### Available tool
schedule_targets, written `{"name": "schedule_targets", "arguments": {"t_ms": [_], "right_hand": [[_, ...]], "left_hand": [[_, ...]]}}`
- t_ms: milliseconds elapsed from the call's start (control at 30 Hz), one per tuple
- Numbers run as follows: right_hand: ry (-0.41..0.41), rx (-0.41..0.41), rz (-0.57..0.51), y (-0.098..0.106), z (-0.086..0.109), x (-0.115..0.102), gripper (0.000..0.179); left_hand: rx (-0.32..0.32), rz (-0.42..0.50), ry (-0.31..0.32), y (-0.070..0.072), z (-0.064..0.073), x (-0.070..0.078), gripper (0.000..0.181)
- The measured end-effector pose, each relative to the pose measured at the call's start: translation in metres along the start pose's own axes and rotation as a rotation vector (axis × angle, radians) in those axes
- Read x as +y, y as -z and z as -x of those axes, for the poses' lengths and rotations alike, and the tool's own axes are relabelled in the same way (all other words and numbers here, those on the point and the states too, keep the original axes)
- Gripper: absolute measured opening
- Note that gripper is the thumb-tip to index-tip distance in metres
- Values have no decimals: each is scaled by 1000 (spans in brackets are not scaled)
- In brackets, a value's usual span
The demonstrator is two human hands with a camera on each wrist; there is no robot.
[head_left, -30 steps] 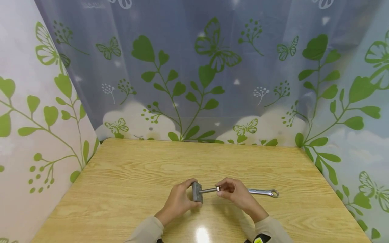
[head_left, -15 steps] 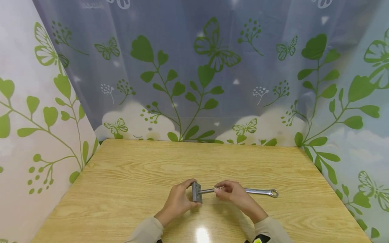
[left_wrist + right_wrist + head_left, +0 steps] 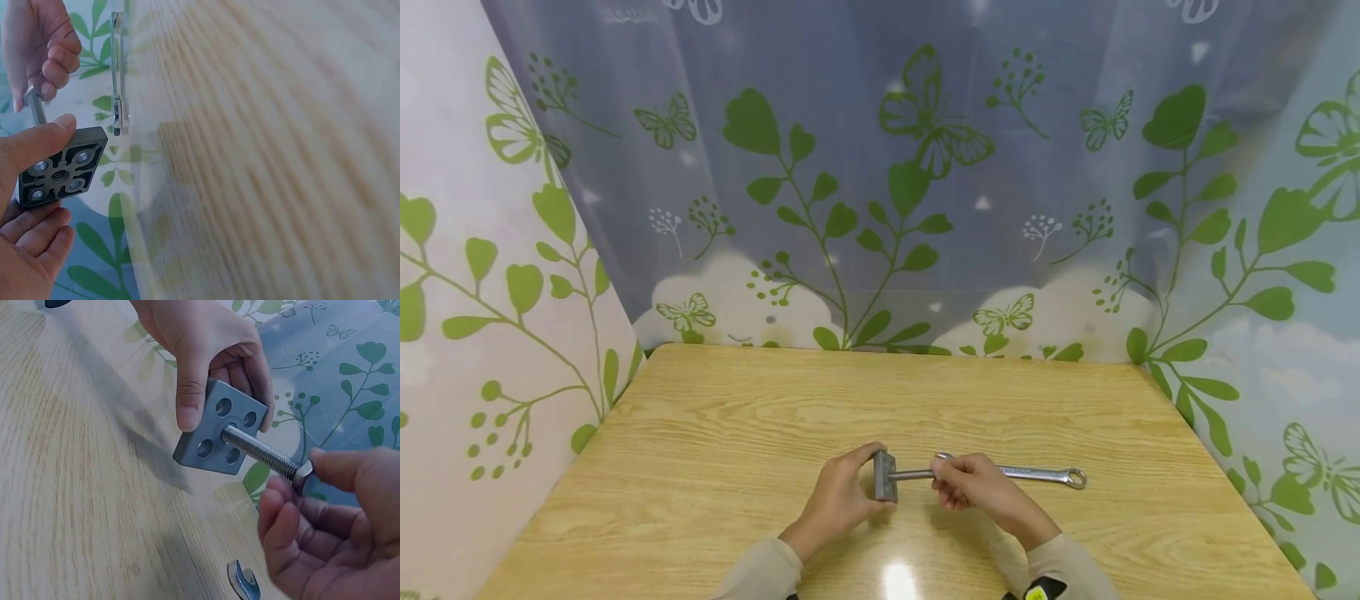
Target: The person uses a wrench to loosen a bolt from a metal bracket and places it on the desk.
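My left hand (image 3: 838, 502) grips a square grey plate (image 3: 220, 428) by its edges, thumb on one side and fingers on the other. Four-hole corners aside, the plate has a threaded hole in its middle, where a long hex bolt (image 3: 262, 451) stands. At the bolt's other end, my right hand (image 3: 988, 492) has its thumb and fingers on the hex head (image 3: 305, 479). In the left wrist view the plate's back (image 3: 62, 167) shows its ribs and the central hole. Behind the right hand a combination wrench (image 3: 1041, 474) lies on the table, partly hidden by that hand.
The wood-grained table (image 3: 737, 417) reaches back to a curtain (image 3: 850, 208) printed with green leaves and butterflies. Similar printed sheets hang at the left and right sides. Both forearms come in from the front edge, and a dark band (image 3: 1045, 588) sits on the right wrist.
The right hand's fingers have turned about the bolt head, from spread above and below to curled underneath with the thumb on top. The left hand and plate stay nearly still.
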State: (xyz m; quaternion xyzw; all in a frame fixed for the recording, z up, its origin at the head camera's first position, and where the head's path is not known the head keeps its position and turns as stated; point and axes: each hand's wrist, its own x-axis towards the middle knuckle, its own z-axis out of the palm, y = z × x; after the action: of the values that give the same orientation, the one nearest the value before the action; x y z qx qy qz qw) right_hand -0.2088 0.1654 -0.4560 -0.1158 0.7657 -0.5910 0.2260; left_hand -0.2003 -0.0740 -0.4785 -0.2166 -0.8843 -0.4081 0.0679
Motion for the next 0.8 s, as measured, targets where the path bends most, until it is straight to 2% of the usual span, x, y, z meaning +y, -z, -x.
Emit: {"name": "schedule_targets", "arguments": {"t_ms": [233, 400, 667, 800], "right_hand": [[163, 32, 77, 4, 2, 2, 30], [241, 70, 140, 5, 1, 3, 30], [238, 97, 141, 4, 1, 1, 32], [216, 62, 137, 4, 1, 2, 37]], "left_hand": [[-9, -1, -14, 0, 1, 0, 75], [-24, 27, 2, 2, 1, -1, 75], [-22, 40, 7, 4, 1, -1, 75], [-20, 27, 4, 4, 1, -2, 76]]}}
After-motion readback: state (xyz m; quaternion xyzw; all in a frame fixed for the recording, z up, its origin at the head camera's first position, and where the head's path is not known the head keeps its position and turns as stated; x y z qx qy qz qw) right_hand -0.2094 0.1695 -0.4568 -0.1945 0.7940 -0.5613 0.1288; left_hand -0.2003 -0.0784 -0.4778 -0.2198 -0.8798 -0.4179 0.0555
